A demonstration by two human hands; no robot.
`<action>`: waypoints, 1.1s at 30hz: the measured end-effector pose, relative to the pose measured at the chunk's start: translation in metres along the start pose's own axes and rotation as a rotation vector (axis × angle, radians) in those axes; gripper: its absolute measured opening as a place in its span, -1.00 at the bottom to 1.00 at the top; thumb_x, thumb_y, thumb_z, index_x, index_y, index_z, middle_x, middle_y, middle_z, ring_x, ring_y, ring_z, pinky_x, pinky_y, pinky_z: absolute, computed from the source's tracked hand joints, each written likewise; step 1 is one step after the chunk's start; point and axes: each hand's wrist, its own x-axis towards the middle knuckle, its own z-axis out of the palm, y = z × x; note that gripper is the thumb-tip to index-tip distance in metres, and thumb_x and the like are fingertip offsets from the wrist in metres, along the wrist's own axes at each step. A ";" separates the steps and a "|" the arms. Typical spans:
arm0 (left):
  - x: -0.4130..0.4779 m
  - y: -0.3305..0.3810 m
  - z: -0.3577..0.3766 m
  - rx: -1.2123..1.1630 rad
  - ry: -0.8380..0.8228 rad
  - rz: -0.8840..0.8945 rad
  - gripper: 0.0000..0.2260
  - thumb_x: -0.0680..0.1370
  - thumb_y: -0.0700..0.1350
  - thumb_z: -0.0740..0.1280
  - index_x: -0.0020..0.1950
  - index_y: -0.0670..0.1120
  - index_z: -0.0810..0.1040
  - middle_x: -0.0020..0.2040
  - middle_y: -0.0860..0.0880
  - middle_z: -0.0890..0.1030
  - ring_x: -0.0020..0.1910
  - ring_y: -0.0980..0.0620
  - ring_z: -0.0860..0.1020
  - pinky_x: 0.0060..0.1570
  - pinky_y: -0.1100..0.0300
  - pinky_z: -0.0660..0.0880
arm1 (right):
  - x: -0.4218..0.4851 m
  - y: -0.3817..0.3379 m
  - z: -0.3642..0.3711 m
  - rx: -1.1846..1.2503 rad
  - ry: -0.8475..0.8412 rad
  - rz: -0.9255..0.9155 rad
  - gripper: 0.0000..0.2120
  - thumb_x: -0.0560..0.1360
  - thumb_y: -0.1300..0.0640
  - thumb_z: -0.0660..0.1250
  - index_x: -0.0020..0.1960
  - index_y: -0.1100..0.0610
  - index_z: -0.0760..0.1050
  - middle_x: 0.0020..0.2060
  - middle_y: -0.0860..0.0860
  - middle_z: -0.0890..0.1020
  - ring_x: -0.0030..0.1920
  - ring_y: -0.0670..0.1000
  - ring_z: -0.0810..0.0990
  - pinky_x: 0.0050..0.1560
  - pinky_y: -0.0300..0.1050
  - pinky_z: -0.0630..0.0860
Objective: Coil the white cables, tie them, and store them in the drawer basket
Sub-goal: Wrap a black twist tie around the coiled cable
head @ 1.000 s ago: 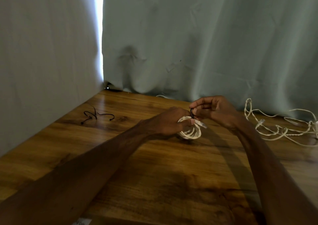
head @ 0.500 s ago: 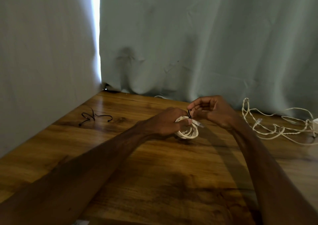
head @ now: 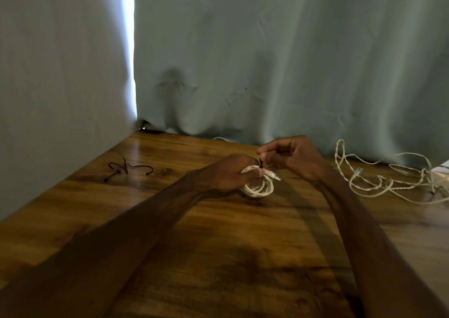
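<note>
The person's left hand point(head: 229, 174) grips a small coil of white cable point(head: 258, 188) low over the wooden table point(head: 218, 244), fingers curled round the loops and the thumb pressed across their top. A clear plug point(head: 275, 176) at the cable's end sticks out to the right of the coil. The right hand point(head: 295, 157) is just beside the left, its thumb and forefinger pinched together on the upper end of a thin black tie point(head: 261, 164) that stands up from the top of the coil; its other fingers are curled in. To the right, well apart from the coil, 1 loose white cable point(head: 369, 186) lies tangled on the table near the grey-green curtain point(head: 267, 62). At the far left lie spare black ties point(head: 126, 169).
</note>
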 end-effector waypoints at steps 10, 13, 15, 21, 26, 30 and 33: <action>-0.001 -0.002 0.001 -0.116 -0.053 -0.053 -0.75 0.69 0.03 0.29 -0.19 0.18 0.54 -0.31 0.28 0.62 -0.28 0.26 0.58 -0.16 0.13 0.53 | 0.001 0.001 0.003 -0.029 -0.027 0.000 -0.84 0.49 0.42 0.45 0.00 0.23 0.69 -0.15 0.13 0.76 -0.21 -0.06 0.73 -0.19 -0.28 0.63; 0.000 -0.003 0.003 -0.117 -0.063 -0.049 -0.79 0.68 0.06 0.29 -0.14 0.15 0.58 -0.26 0.18 0.65 -0.24 0.17 0.62 -0.11 -0.05 0.60 | 0.002 0.005 0.002 -0.042 -0.036 0.007 -0.85 0.47 0.39 0.48 0.00 0.22 0.71 -0.19 0.10 0.77 -0.20 -0.02 0.74 -0.17 -0.26 0.64; -0.001 -0.002 0.004 -0.112 -0.069 -0.043 -0.84 0.69 0.03 0.29 -0.05 0.11 0.60 -0.21 0.10 0.67 -0.20 0.12 0.65 -0.07 -0.07 0.60 | 0.003 0.007 0.001 -0.060 -0.054 0.016 -0.85 0.47 0.37 0.49 -0.03 0.17 0.72 -0.18 0.09 0.77 -0.18 0.00 0.75 -0.13 -0.23 0.66; 0.000 -0.007 0.001 -0.117 -0.014 -0.067 -0.73 0.70 0.03 0.27 -0.21 0.12 0.54 -0.35 0.24 0.61 -0.32 0.22 0.56 -0.20 0.12 0.49 | 0.003 0.007 0.003 0.039 0.029 -0.059 -0.83 0.47 0.34 0.50 0.06 0.26 0.70 -0.12 0.11 0.77 -0.13 0.02 0.76 -0.08 -0.21 0.67; 0.001 -0.009 0.000 -0.114 -0.009 -0.058 -0.73 0.69 0.06 0.27 -0.21 0.13 0.54 -0.34 0.20 0.62 -0.32 0.21 0.57 -0.18 0.07 0.52 | 0.006 0.010 0.006 0.024 0.046 -0.046 -0.82 0.52 0.27 0.46 0.12 0.25 0.68 -0.10 0.13 0.77 -0.13 0.01 0.75 -0.06 -0.19 0.68; 0.001 -0.009 0.000 -0.169 0.013 -0.063 -0.77 0.68 0.06 0.29 -0.17 0.13 0.58 -0.33 0.21 0.64 -0.30 0.21 0.60 -0.16 0.08 0.53 | 0.006 0.011 0.005 0.013 0.037 0.102 -0.77 0.54 -0.06 0.41 0.00 0.09 0.71 -0.11 0.04 0.77 -0.08 -0.03 0.74 -0.05 -0.17 0.66; -0.001 -0.008 -0.001 -0.246 0.088 -0.077 -0.79 0.69 0.01 0.30 -0.12 0.07 0.62 -0.29 0.16 0.66 -0.28 0.23 0.61 -0.20 0.23 0.49 | 0.003 0.015 0.004 -0.063 -0.134 0.176 -0.72 0.57 -0.13 0.37 0.03 0.03 0.73 -0.06 0.01 0.77 0.01 -0.02 0.74 0.02 -0.16 0.66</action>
